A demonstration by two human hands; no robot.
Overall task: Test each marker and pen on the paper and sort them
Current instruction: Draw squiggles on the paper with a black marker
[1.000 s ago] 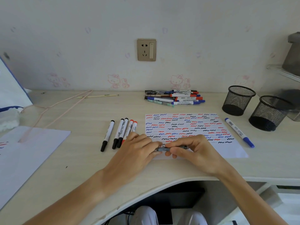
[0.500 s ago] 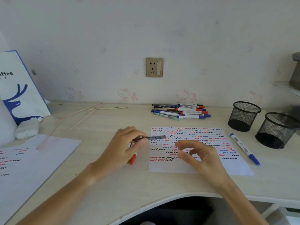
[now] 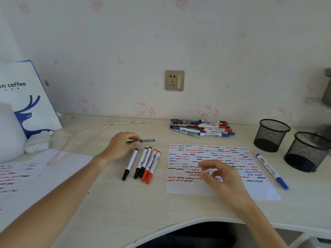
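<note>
Sorting step in hand, judging by layout: left hand [image 3: 120, 146] pinching thin dark pen [image 3: 143, 141] above row of five capped black and red markers [image 3: 143, 162] on pale wooden bench [image 3: 107, 203]. Right hand [image 3: 219, 177] loosely curled, holding nothing, over scribbled white paper [image 3: 258, 191]. Next: probably lay pen beside row, fetch untested one from far pile [image 3: 200, 128].

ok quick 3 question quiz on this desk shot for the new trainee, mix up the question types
1. True or false: the left hand pinches a thin dark pen above the row of sorted markers.
2. How many markers lie in that row, and with what cap colours?
3. Multiple choice: the lone blue marker lies (A) inside a mesh cup, (B) on the desk right of the test paper, (C) in the right hand.

Key: 1 true. 2 five: three black, two red. 3 B.
</note>
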